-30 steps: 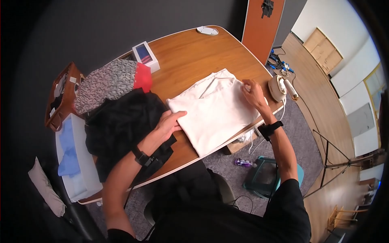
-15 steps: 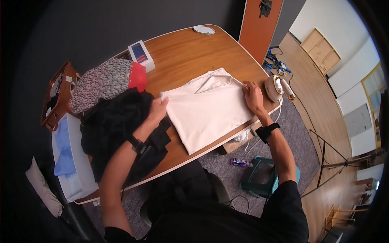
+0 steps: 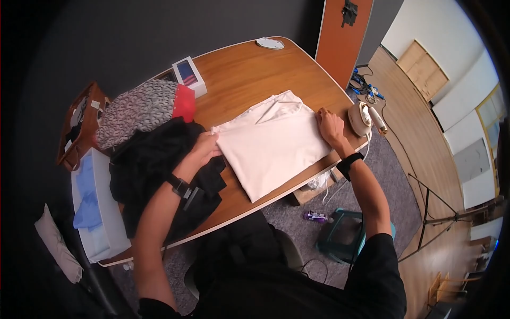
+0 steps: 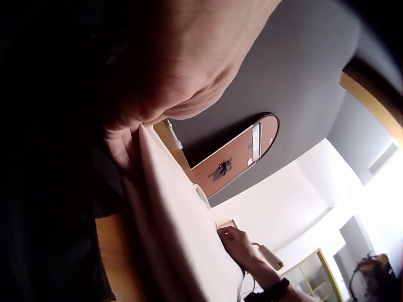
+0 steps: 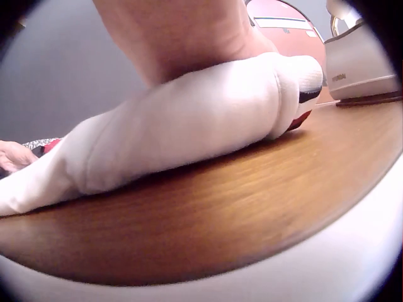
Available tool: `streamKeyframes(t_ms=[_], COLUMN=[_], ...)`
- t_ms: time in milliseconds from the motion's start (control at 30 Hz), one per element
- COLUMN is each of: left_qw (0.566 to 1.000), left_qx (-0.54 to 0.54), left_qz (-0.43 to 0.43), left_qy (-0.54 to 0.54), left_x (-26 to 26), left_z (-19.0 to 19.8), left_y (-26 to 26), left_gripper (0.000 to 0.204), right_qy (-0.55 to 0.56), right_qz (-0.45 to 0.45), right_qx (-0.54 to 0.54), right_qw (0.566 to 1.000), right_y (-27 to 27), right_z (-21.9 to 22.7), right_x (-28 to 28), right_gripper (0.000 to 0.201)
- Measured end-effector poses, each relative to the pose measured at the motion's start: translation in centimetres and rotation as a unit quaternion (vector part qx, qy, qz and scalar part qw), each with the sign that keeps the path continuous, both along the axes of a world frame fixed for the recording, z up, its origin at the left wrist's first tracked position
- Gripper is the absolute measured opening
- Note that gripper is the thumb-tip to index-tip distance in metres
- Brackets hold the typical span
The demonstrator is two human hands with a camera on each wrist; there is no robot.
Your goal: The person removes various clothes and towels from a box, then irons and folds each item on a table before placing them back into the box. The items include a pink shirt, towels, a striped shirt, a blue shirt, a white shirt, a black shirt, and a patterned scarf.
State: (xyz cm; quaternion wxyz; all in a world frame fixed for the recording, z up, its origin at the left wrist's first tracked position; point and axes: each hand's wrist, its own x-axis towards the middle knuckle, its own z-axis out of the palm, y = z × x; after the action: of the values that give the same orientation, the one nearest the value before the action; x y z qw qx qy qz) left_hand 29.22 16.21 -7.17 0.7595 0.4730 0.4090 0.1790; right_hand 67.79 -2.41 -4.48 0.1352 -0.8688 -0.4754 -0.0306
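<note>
A folded white garment point(image 3: 273, 151) with a ribbed band lies on the wooden table in front of me. At its left corner my left hand point(image 3: 206, 146) pinches the layered cloth between thumb and fingers, seen close in the left wrist view. My right hand point(image 3: 331, 126) is at the opposite side edge, its fingers curled on the cloth. In the right wrist view, the thick folded edge of the garment point(image 5: 189, 129) hides those fingertips. Dark clothing point(image 3: 159, 165) lies right beside my left hand.
A white garment steamer point(image 3: 361, 118) stands at the table's right edge, its cord hanging down. On the left are a patterned grey and red cloth item point(image 3: 141, 109), a brown bag point(image 3: 79, 127) and a white box point(image 3: 109, 212) with blue cloth. A small white box point(image 3: 190, 77) sits farther back.
My left hand has moved up along the garment's left side to its corner and pinched it. The right hand's fingers have curled in at the right edge. The garment has shifted slightly left.
</note>
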Motion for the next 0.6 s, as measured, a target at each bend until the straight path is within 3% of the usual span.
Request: streamKeyframes(t_ms=[100, 133, 167, 200, 267, 300, 333, 433, 600], left_qw=[0.976, 0.92, 0.829, 0.709, 0.656, 0.663, 0.666, 0.612, 0.572], left_qx=[0.163, 0.34, 0.505, 0.651, 0.712, 0.709, 0.704, 0.666, 0.695], left_qz=[0.016, 0.021, 0.024, 0.028, -0.086, -0.137, -0.187, -0.342, -0.325], left_qy=[0.143, 0.195, 0.238, 0.27, 0.235, 0.198, 0.162, 0.255, 0.29], left_x=[0.7, 1.0, 0.9, 1.0, 1.4, 1.8, 2.2, 2.5, 2.2], left_z=[2.7, 4.2, 5.8, 7.4, 9.6, 8.9, 8.0, 5.7, 1.5], left_y=[-1.3, -2.7, -4.8, -6.8, -9.9, -11.6, -13.5, -18.9, -19.9], left_gripper=[0.047, 0.052, 0.056, 0.061, 0.069, 0.069, 0.071, 0.081, 0.085], right_qy=[-0.038, -0.057, -0.076, -0.063, -0.04, -0.095, -0.103, -0.102, -0.07], right_qz=[0.02, 0.033, 0.044, 0.082, 0.163, 0.233, 0.253, 0.24, 0.221], right_qx=[0.045, 0.055, 0.064, 0.083, 0.12, 0.103, 0.039, -0.023, -0.034], right_qw=[0.998, 0.996, 0.994, 0.991, 0.979, 0.962, 0.961, 0.965, 0.972], right_y=[-1.4, -1.9, -2.6, -3.3, -4.7, -5.2, -5.7, -6.5, -7.0], right_z=[0.5, 0.8, 1.0, 1.4, 2.1, 1.3, 0.2, -1.5, -1.5], right_x=[-1.3, -1.3, -1.4, -1.6, -1.9, -1.6, -1.9, -2.5, -2.5], right_gripper=[0.036, 0.04, 0.044, 0.047, 0.053, 0.057, 0.06, 0.065, 0.064])
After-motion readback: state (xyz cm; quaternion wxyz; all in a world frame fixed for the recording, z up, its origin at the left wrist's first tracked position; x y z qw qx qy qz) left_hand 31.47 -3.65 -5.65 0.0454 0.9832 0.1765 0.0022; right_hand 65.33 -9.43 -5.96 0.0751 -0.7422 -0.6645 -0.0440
